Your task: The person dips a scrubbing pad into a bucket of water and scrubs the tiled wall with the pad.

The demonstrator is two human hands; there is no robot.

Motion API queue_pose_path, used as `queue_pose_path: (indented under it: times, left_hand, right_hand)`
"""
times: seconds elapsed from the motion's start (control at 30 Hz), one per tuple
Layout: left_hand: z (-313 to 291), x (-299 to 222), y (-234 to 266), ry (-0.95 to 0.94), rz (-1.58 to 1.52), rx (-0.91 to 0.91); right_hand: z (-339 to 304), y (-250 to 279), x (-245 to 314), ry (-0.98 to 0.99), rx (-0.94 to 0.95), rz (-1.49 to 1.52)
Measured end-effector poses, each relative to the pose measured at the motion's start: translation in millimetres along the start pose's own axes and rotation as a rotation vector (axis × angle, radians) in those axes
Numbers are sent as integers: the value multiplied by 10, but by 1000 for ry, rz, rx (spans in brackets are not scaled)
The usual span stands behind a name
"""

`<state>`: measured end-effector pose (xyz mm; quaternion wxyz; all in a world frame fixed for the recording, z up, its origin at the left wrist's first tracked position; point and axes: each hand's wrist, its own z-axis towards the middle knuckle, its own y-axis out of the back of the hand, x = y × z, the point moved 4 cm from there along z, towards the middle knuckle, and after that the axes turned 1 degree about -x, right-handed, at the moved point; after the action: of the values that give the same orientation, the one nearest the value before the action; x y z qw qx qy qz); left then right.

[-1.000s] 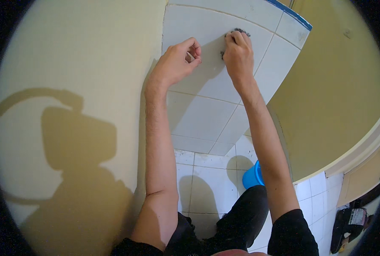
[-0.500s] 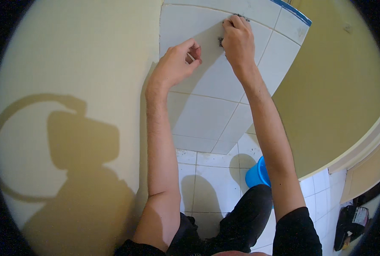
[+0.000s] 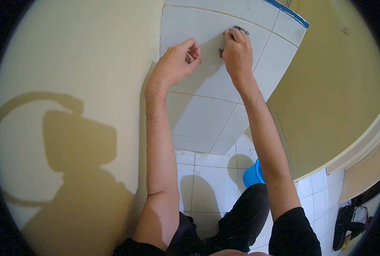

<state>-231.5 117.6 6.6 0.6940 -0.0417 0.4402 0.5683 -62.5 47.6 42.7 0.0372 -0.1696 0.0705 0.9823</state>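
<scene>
My right hand (image 3: 238, 53) is closed over a dark grey, frizzy scouring pad (image 3: 242, 30), which looks like steel wool. Tufts of it stick out above the fingers and beside the wrist-side edge of the palm. The hand presses the pad on the upper part of a white tiled surface (image 3: 198, 32). To its left, my left hand (image 3: 177, 62) hovers at the tiles with loosely curled fingers. Its thumb and fingertips stand apart, and I see nothing held between them.
A plain cream wall (image 3: 109, 55) runs close along my left arm. Blue trim (image 3: 288, 9) edges the tiled surface at the top right. Below, a blue bucket (image 3: 252, 175) stands on the white tiled floor (image 3: 211, 183) beside my leg. Dark items (image 3: 347, 222) lie at the lower right.
My right hand has slid a short way down the tiles with the scouring pad. The left hand has stayed nearly still.
</scene>
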Motion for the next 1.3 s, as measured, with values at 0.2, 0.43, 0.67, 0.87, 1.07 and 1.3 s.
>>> queue_pose_path:
  times: [0.2,0.43,0.67,0.87,1.07,1.3]
  left_hand:
    - [19,77,-15,-43,-42,4]
    - [28,-9,-47,-28,16,-14]
    - [27,147,-68,-5,-4,9]
    - [41,92,-93,-13,2,8]
    - [40,132,-95,-18,2,16]
    - [55,48,-104,-28,-2,24]
  right_hand:
    - [310,-49,-16,-23,57,-44]
    - [-106,90,-161,-56,3,7]
    - [362,70,-153,-51,38,-39]
    - [84,119,-211,-67,24,-21]
    - [232,73,-161,-37,2,-3]
    - [204,39,-235,-67,68,-8]
